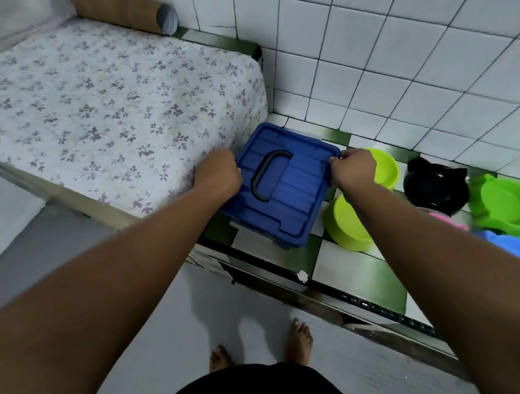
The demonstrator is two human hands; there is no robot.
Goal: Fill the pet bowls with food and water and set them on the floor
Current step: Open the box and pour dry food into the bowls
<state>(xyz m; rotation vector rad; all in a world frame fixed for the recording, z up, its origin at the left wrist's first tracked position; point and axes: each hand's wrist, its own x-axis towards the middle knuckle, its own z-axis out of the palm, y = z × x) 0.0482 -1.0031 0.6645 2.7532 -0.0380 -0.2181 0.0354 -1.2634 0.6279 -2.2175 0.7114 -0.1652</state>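
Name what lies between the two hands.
In the head view, the blue box lid with its dark handle fills the gap; the left hand and right hand grip its opposite edges.

The blue lid (283, 183) hides nearly all of the storage box (251, 230) beneath it, and at the lid's nine o'clock edge the left hand (219, 173) curls its fingertips out of sight. The right hand (355, 170) and its forearm cover part of the far lime bowl (386, 170) at the lid's three o'clock and the near lime bowl (344, 223) at four o'clock. Further toward three o'clock, a pink thing (451, 221) shows only as a sliver under the black cat-eared bowl (436, 188), while the green bowl (506, 205) and blue bowl (513, 245) are blurred and cut by the picture's edge.
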